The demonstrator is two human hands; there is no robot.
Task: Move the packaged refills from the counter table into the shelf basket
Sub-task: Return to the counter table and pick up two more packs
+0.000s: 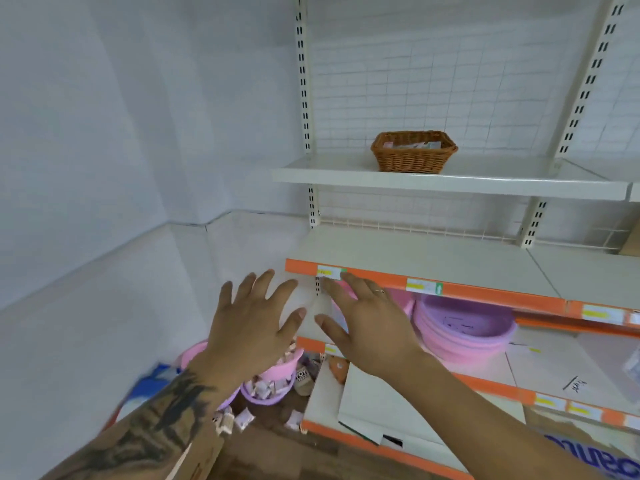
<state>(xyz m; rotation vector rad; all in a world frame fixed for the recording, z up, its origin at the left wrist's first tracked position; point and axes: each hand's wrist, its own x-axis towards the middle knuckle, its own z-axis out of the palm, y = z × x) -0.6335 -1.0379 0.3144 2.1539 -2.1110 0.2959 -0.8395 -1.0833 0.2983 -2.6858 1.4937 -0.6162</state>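
Observation:
A brown wicker basket (414, 152) stands on the upper white shelf (450, 183), with pale packets (412, 145) showing just over its rim. My left hand (252, 327) and my right hand (367, 323) are both raised with fingers spread, holding nothing, well below the basket and in front of the orange-edged middle shelf (415, 284). Small packaged refills (242, 419) lie scattered on the brown surface down low, more of them in a pink tub (273, 377) under my left hand.
Stacked purple and pink basins (464, 327) sit on a lower shelf at the right. A cardboard box edge (194, 459) is near my left forearm. White cards (381, 407) lie on the lowest shelf. A white wall fills the left.

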